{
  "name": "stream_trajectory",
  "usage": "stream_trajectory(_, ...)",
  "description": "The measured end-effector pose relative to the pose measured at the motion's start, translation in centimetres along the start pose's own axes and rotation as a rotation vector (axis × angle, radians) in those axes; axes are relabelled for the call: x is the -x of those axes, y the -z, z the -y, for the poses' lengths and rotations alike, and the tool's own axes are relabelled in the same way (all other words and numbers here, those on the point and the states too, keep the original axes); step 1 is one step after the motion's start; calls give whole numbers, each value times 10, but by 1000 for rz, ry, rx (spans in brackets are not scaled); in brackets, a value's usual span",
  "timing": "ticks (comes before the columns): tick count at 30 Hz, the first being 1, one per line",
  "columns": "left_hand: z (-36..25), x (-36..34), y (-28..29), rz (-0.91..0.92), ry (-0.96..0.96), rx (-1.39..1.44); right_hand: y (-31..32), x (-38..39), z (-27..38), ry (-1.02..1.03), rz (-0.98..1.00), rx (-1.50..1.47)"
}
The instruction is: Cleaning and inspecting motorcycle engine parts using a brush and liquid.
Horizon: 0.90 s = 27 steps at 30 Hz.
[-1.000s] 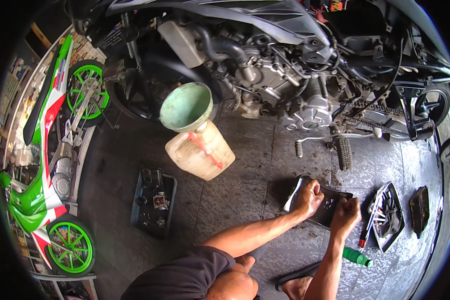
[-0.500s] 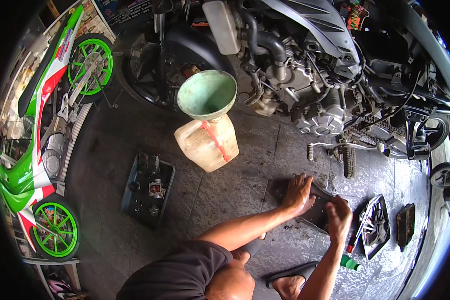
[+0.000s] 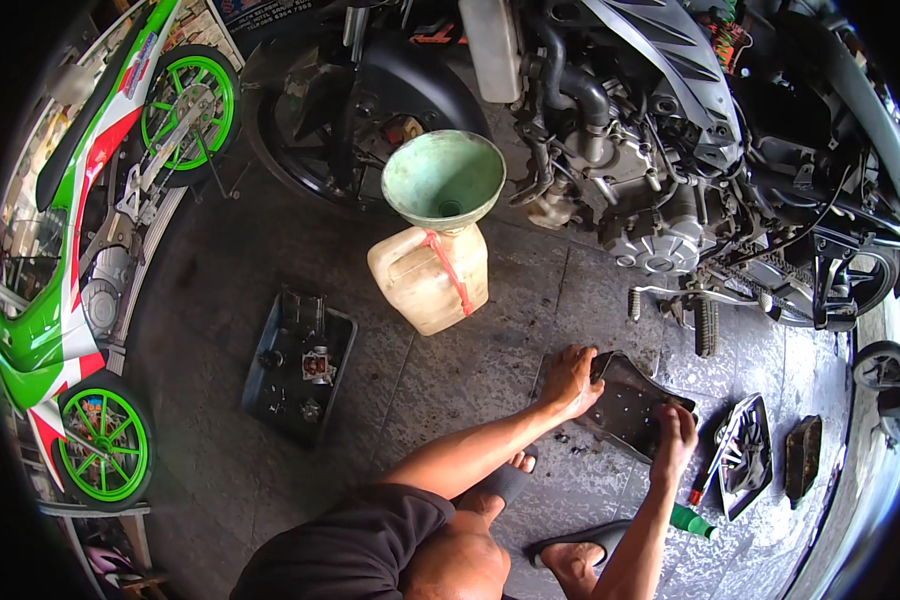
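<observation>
A dark, shallow tray (image 3: pixel 625 408) with small bits inside lies low over the floor between my two hands. My left hand (image 3: pixel 572 386) is closed round its left end, with the thumb toward the inside. At the opposite end, my right hand (image 3: pixel 674 440) has its fingers curled over the right rim. Close to the right hand sits a second tray (image 3: pixel 743 458) full of metal hand tools, with a red-tipped tool leaning at its side. A green bottle (image 3: pixel 692 521) lies by my right forearm.
Ahead stand a jerrycan (image 3: pixel 432 285) and a green funnel (image 3: pixel 444 178) on top. A parts tray (image 3: pixel 300 375) lies to the left. Beyond is a partly stripped motorcycle (image 3: pixel 660 240); a green-wheeled motorcycle (image 3: pixel 95 290) stands far left. A dark oblong pan (image 3: pixel 803 458) lies right.
My left hand has shifted left from over the tray to its left end, so more of the tray's inside shows. My right hand stays at the right end. The whole view has shifted slightly.
</observation>
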<state>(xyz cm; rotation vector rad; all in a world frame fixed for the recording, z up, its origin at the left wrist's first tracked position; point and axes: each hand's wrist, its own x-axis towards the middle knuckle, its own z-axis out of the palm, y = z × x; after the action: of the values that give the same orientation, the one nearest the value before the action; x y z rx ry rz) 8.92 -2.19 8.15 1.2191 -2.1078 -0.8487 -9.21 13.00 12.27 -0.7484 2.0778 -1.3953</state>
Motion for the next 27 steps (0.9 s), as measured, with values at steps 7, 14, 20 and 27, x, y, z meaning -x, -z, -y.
stream_trajectory(7,48,6,33,1,193,289,-14,22,-11,-83,19,348)
stream_trajectory(14,134,50,50,67,482,263,9,45,-31,-225,-92,72)
stream_trajectory(20,143,61,57,72,512,283,6,66,-32,-240,-91,136)
stream_trajectory(27,111,45,57,67,481,248,2,70,9,-106,-45,79)
